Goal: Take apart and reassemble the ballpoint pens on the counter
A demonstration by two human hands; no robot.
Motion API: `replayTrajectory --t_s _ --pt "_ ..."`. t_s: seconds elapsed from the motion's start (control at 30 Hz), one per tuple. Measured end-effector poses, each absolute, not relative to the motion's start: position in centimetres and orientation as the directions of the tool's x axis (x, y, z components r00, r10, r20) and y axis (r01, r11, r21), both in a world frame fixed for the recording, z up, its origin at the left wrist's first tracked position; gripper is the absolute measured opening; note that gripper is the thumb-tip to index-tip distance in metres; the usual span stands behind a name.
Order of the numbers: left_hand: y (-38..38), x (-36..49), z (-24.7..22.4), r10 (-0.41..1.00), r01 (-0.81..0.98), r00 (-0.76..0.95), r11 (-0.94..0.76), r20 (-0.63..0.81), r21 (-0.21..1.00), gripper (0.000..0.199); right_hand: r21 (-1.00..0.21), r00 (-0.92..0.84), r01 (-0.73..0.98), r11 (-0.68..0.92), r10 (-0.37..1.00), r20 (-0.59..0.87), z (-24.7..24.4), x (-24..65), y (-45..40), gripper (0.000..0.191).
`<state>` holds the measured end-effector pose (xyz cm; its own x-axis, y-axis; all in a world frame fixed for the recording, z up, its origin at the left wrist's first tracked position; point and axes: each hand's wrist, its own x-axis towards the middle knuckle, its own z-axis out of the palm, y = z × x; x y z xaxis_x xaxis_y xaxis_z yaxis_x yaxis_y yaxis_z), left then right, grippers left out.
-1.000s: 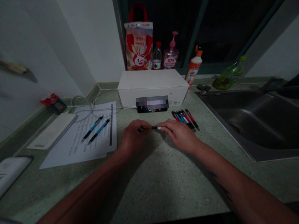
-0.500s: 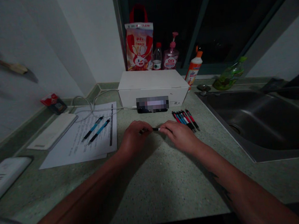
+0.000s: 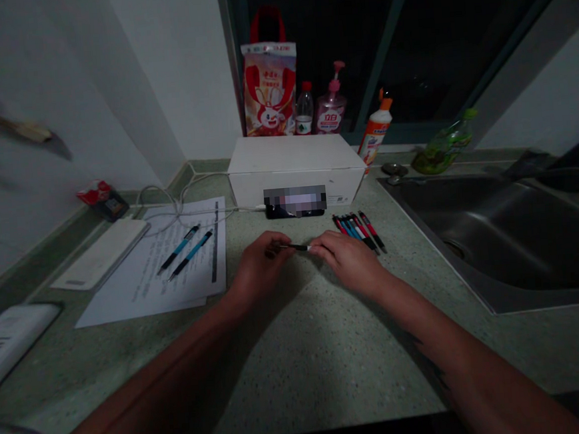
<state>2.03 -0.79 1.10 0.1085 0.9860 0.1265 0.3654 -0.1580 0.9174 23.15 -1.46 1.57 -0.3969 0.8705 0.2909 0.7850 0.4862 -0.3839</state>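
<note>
Head view: the left hand (image 3: 263,259) and the right hand (image 3: 345,258) grip a dark pen (image 3: 300,247) from opposite ends, crosswise over the bench (image 3: 301,370). Printed sheets (image 3: 188,294) lie near the left hand, a row of pens (image 3: 358,231) just beside the right. Beyond stands a white box (image 3: 294,152); the sink (image 3: 507,301) rim bounds the right; bare bench runs between the forearms (image 3: 443,332) to its near edge.

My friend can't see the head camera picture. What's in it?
A person's left hand and right hand hold a slim dark pen-like thing over a speckled counter. Two blue pens lie on paper at left; more pens lie right, near the sink.
</note>
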Motion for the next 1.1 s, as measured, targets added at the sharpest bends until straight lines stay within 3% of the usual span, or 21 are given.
replayTrajectory --t_s 1.1 --pt "-0.87 2.07 0.48 0.977 0.422 0.156 -0.2 0.147 0.884 0.008 -0.381 -0.392 0.807 0.451 0.892 0.224 1.6 22.92 -1.59 0.019"
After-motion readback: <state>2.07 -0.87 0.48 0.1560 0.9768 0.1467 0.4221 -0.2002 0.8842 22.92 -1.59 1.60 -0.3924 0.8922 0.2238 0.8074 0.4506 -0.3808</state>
